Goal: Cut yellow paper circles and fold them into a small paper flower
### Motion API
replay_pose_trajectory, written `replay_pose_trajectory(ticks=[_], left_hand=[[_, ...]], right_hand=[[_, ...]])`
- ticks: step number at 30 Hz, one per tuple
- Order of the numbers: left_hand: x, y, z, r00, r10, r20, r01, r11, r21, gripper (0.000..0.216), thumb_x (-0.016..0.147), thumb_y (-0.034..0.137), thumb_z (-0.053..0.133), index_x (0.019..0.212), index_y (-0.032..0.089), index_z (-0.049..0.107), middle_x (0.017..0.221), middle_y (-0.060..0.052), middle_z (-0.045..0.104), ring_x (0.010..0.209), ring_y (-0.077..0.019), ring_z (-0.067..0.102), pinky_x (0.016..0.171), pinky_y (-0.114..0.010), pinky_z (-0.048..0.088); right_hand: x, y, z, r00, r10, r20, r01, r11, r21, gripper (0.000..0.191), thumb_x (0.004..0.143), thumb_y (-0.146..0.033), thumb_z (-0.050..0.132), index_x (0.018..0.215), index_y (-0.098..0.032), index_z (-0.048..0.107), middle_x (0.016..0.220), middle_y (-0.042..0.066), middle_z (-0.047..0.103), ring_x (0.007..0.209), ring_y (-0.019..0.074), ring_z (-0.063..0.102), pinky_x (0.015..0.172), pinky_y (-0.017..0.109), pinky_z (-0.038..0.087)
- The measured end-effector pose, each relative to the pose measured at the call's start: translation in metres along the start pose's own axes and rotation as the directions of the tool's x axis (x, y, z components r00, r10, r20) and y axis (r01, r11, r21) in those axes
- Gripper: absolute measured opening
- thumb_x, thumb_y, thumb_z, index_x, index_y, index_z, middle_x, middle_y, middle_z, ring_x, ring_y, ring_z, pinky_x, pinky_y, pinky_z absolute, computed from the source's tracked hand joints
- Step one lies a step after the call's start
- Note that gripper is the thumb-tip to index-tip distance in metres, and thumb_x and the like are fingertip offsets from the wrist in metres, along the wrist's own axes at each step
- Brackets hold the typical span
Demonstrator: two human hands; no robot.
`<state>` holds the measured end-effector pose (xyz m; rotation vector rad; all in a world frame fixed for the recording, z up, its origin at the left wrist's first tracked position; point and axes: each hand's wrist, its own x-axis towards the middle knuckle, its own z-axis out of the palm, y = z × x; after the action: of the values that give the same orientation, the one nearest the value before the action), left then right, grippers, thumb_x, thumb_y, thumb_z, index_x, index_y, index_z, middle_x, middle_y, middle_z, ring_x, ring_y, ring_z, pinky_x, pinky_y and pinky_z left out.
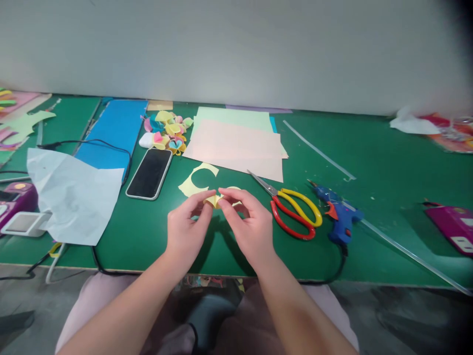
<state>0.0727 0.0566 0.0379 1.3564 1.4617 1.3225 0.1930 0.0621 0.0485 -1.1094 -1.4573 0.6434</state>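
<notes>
My left hand point(186, 229) and my right hand point(249, 224) meet over the green table point(369, 162), near its front edge. Both pinch a small folded piece of yellow paper point(215, 199) between thumbs and fingertips. Just behind it on the table lies a yellow paper scrap point(195, 180) with round cut-outs. Red and yellow scissors point(293, 209) lie shut to the right of my right hand. A blue glue gun point(338, 212) lies beyond them.
A phone point(150, 172) lies face up to the left, beside crumpled white paper point(74, 192) and a blue sheet point(113, 130). Pink and green sheets point(236, 143) and a heap of small coloured paper flowers point(168, 130) lie farther back. A magenta box point(453, 227) sits at the right.
</notes>
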Motion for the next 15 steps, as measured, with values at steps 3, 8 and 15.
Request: replay_pose_trajectory(ticks=[3, 8, 15], left_hand=[[0.0003, 0.0022, -0.0003, 0.999, 0.032, 0.005, -0.032, 0.998, 0.061, 0.023, 0.082, 0.029, 0.056, 0.097, 0.021, 0.070, 0.095, -0.001, 0.074, 0.075, -0.0136, 0.068, 0.071, -0.024, 0.056], [0.0013, 0.0055, -0.0003, 0.997, 0.076, 0.030, -0.080, 0.982, 0.173, 0.025, 0.082, 0.031, 0.057, 0.098, 0.020, 0.072, 0.093, -0.002, 0.075, 0.070, -0.0138, 0.069, 0.068, -0.022, 0.056], [0.0028, 0.0056, -0.0020, 0.995, 0.078, 0.064, -0.085, 0.989, 0.125, 0.029, 0.084, 0.037, 0.054, 0.096, 0.019, 0.073, 0.093, -0.002, 0.075, 0.070, -0.0147, 0.069, 0.068, -0.024, 0.056]], right_hand=[[0.0017, 0.0002, -0.0007, 0.998, 0.062, -0.006, -0.062, 0.998, 0.029, 0.011, 0.081, -0.016, 0.060, 0.084, -0.022, 0.069, 0.082, 0.001, 0.071, 0.072, 0.0129, 0.065, 0.057, 0.021, 0.054], [0.0050, 0.0033, -0.0019, 0.974, 0.227, 0.014, -0.227, 0.968, 0.109, 0.009, 0.080, -0.022, 0.061, 0.083, -0.021, 0.070, 0.083, 0.002, 0.072, 0.069, 0.0146, 0.066, 0.052, 0.023, 0.052], [0.0060, 0.0037, -0.0026, 0.929, 0.369, 0.032, -0.369, 0.912, 0.176, 0.009, 0.079, -0.026, 0.062, 0.083, -0.022, 0.070, 0.081, 0.000, 0.069, 0.062, 0.0111, 0.060, 0.054, 0.022, 0.049]])
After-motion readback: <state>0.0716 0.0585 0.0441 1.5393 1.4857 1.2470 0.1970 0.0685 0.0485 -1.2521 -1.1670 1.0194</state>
